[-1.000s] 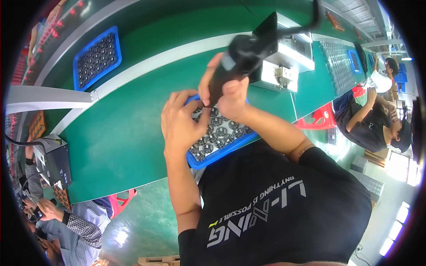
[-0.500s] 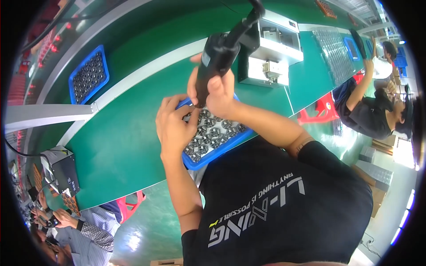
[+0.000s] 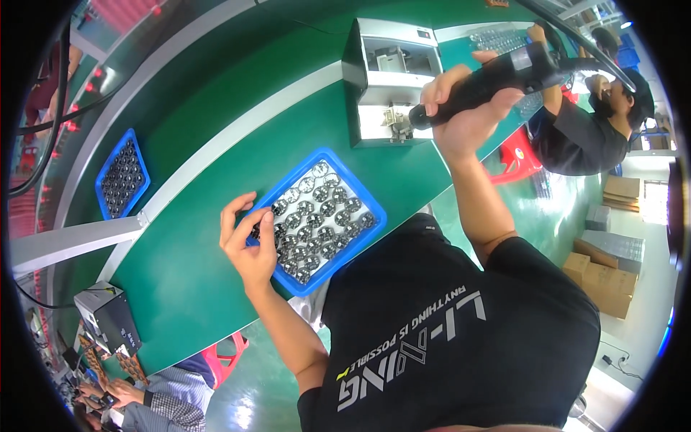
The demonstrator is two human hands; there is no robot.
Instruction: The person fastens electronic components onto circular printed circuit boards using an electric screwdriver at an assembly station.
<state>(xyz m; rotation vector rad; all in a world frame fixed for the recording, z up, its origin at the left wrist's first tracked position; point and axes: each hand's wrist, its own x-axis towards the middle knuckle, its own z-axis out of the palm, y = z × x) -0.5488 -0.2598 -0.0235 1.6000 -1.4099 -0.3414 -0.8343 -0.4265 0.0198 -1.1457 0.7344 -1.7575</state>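
My right hand (image 3: 468, 108) is wrapped round a black electric screwdriver (image 3: 497, 83), held up at the right with its tip pointing left, away from the tray. Below and to the left lies a blue tray (image 3: 343, 264) with a white base, holding several rows of small round black-and-silver parts (image 3: 327, 209). My left hand (image 3: 252, 248) is at the tray's left corner, its thumb and index finger curled round a small dark round part (image 3: 255, 232), which they partly hide. The other fingers are bent loosely.
A white bench machine (image 3: 396, 79) stands beyond the screwdriver tip. Another blue tray of dark parts (image 3: 124, 176) lies far left behind a white frame bar (image 3: 79, 248). A black box (image 3: 108, 317) sits on the green bench (image 3: 187, 288). Co-workers sit left and right.
The screwdriver has swung from over the tray up and to the right in my right hand. My left hand has moved left to the tray's corner, uncovering the tray's parts.
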